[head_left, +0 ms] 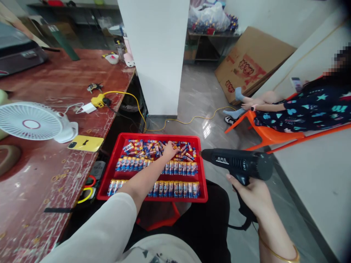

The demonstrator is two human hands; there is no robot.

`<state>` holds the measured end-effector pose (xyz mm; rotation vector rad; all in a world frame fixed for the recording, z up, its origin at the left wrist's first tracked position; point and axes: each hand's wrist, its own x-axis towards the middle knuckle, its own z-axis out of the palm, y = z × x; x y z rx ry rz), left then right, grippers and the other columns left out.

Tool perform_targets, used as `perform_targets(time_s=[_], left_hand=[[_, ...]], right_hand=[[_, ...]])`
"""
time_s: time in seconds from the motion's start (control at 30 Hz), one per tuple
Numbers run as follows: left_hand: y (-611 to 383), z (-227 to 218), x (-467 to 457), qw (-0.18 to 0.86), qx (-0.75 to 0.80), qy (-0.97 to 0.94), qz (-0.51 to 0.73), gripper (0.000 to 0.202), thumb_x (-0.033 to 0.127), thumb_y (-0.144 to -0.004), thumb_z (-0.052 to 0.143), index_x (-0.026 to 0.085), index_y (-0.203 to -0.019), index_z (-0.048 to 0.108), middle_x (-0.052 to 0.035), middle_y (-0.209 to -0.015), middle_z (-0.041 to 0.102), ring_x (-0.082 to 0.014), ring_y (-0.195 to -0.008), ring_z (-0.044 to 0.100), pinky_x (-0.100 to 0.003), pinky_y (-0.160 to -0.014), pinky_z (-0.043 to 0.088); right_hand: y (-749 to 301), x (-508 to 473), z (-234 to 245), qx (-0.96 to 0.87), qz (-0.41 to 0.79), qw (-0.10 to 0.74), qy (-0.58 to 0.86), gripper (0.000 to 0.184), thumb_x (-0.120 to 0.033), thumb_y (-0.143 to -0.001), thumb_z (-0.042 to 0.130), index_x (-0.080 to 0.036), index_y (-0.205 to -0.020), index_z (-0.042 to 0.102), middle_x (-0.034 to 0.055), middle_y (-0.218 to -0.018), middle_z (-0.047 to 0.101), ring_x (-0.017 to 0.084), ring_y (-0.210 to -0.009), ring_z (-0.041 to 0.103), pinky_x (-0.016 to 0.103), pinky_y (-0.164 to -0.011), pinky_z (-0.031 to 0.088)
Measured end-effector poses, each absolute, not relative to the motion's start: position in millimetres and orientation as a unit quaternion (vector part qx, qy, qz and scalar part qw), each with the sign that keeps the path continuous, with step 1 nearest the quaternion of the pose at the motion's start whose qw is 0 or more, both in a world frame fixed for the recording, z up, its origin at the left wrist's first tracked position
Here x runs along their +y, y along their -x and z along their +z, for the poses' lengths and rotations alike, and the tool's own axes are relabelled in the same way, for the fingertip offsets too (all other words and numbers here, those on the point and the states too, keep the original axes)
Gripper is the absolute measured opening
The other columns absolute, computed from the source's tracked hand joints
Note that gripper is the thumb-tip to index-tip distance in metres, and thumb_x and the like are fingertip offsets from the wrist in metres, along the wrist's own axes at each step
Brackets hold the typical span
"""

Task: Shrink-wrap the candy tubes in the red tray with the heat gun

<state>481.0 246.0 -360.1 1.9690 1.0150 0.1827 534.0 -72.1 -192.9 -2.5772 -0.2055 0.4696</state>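
A red tray (pixel 109 171) rests on a red stool in front of me, filled with several small wrapped tubes (pixel 178 189) in rows and a loose heap at its far side. My left hand (pixel 170 149) reaches into that heap, fingers curled over the loose tubes. My right hand (pixel 251 191) grips the handle of a black heat gun (pixel 238 163), held level just right of the tray with its nozzle pointing left at the tray's edge.
A worn red table (pixel 55 91) at left carries a white fan (pixel 33 122), a yellow phone (pixel 85 143), keys and a yellow cable. A white pillar (pixel 155 54) stands ahead. A person sits on an orange chair (pixel 263 133) at right, near cardboard (pixel 252 62).
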Motion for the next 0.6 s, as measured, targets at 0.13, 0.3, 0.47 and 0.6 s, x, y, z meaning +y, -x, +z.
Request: perform_targets(time_s=[0.13,0.3,0.47,0.6], left_hand=[[-464.2,-341.9,264.7,0.453,0.395,-0.787,0.141,0.034,0.019,-0.077,0.073,0.019,-0.104,0.053,-0.0097,-0.103,0.065,-0.0195,-0.086,0.063,-0.032,-0.083,0.047],[-373.8,-309.6,288.0,0.485,0.363,-0.762,0.227,0.011,0.025,-0.090,0.053,0.021,-0.100,0.056,-0.0033,-0.086,0.065,-0.0151,-0.068,0.061,-0.027,-0.069,0.048],[-238.7,-294.3,256.2,0.440,0.412,-0.759,0.248,0.025,0.045,-0.090,0.053,0.021,-0.094,0.058,-0.0004,-0.075,0.064,-0.0157,-0.064,0.060,-0.027,-0.063,0.048],[-165.1,-299.7,220.2,0.387,0.487,-0.745,0.242,0.031,0.051,-0.088,0.053,0.020,-0.086,0.059,-0.0015,-0.075,0.064,-0.0167,-0.067,0.061,-0.026,-0.061,0.047]], right_hand=[[-533.6,-67.9,-193.6,-0.124,0.188,0.251,0.941,0.051,-0.071,-0.065,0.061,-0.022,-0.057,0.056,0.0013,-0.044,0.053,0.021,-0.046,0.054,0.031,-0.045,0.040],[-531.8,-55.7,-192.2,-0.145,0.186,0.224,0.946,0.050,-0.070,-0.065,0.061,-0.020,-0.060,0.060,0.0036,-0.048,0.058,0.022,-0.048,0.056,0.033,-0.046,0.042],[-517.3,-8.3,-189.4,-0.229,0.199,0.283,0.910,0.049,-0.067,-0.068,0.062,-0.019,-0.060,0.061,0.0058,-0.055,0.064,0.022,-0.051,0.060,0.031,-0.047,0.043],[-490.2,49.7,-185.1,-0.338,0.210,0.318,0.860,0.046,-0.058,-0.074,0.064,-0.016,-0.092,0.070,0.0101,-0.084,0.074,0.029,-0.079,0.069,0.035,-0.064,0.053]])
